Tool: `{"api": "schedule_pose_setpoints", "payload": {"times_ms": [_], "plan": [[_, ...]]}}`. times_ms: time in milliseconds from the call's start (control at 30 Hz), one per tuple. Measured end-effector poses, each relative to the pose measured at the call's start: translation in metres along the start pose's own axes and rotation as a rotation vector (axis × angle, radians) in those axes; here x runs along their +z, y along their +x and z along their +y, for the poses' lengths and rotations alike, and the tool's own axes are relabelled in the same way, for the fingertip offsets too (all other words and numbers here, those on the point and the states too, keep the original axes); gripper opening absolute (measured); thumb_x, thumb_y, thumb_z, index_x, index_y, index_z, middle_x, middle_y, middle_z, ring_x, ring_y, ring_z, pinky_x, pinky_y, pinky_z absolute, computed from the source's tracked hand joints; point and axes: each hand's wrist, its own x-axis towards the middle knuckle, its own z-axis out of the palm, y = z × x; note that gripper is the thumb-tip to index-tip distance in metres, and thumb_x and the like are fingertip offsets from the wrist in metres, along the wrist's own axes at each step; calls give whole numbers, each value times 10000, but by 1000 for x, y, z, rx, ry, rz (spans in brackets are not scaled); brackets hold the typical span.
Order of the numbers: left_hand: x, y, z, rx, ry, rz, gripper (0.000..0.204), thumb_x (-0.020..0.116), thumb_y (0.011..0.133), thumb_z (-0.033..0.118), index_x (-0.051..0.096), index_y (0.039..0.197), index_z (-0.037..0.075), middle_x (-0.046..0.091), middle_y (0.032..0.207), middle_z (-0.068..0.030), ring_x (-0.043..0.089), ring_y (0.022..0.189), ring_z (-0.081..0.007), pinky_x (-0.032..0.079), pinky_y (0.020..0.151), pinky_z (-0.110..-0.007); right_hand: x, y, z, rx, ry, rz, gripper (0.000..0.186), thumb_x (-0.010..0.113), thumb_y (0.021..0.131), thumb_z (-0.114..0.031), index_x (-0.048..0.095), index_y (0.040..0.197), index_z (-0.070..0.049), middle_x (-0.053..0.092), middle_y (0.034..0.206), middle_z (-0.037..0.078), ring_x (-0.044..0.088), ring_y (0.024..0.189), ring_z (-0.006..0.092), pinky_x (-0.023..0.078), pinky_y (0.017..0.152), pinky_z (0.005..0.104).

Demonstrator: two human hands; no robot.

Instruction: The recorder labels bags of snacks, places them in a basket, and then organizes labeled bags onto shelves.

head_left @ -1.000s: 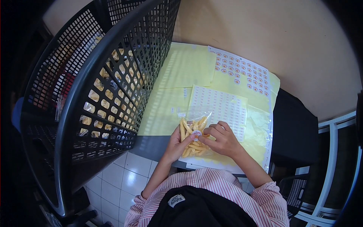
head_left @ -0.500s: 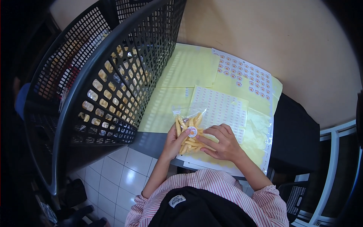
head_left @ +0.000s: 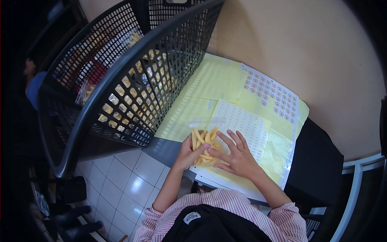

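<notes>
My left hand (head_left: 188, 155) grips a clear plastic bag of yellow stick-shaped snacks (head_left: 199, 139) by its left side, thumb lying across the front. Over the bag's right side is my right hand (head_left: 238, 157), its fingers spread and its thumb and index finger close to or touching the plastic. No round sticker can be seen on the bag. Beneath and beyond it lies a white label sheet (head_left: 238, 121) with rows of small reddish prints. A second sheet with round orange-and-white stickers (head_left: 278, 97) lies farther right, partly used up.
A tall dark plastic basket (head_left: 133, 80) with oblong holes, holding several snack bags, rises at the left. Yellow backing paper (head_left: 217, 76) covers much of the table. Black cloth (head_left: 318, 161) hangs at the right. Another person's hand (head_left: 29, 67) shows at the far left.
The round sticker seen on the bag's front before no longer shows. My right fingers have spread wider. The view has shifted, so basket and table sit farther right.
</notes>
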Motion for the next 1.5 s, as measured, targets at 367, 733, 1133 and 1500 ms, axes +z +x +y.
{"api": "schedule_pose_setpoints", "payload": {"times_ms": [367, 733, 1133, 1500], "plan": [[1, -6, 2, 22, 55, 83, 389, 651, 720, 116, 471, 1041, -13, 562, 920, -60, 541, 806, -96, 457, 702, -223, -28, 17, -5, -234, 244, 170, 259, 676, 629, -324, 637, 818, -152, 453, 1134, 125, 390, 1072, 311, 329, 885, 458], [-22, -31, 19, 95, 11, -101, 440, 663, 699, 108, 460, 1065, -26, 552, 970, -76, 529, 856, -100, 439, 743, -239, -12, 87, 25, 368, 423, 494, 252, 609, 659, 1, 552, 904, -18, 510, 996, 119, 499, 933, 241, 394, 796, 314], [-100, -13, 49, -142, 480, -213, 645, 762, 583, 236, 460, 1100, -7, 532, 1034, -98, 504, 959, -163, 382, 850, -259, -164, 232, -16, -175, -19, 794, 192, 492, 758, 21, 579, 909, -59, 579, 721, 76, 552, 637, 186, 419, 603, 256], [-50, 14, 75, 74, 284, -238, 599, 710, 625, 61, 383, 1117, -41, 515, 1026, -114, 522, 909, -155, 439, 787, -265, -123, 156, 0, 7, 204, 780, 334, 632, 704, -148, 537, 1004, -37, 524, 770, 66, 504, 687, 146, 403, 597, 272]]}}
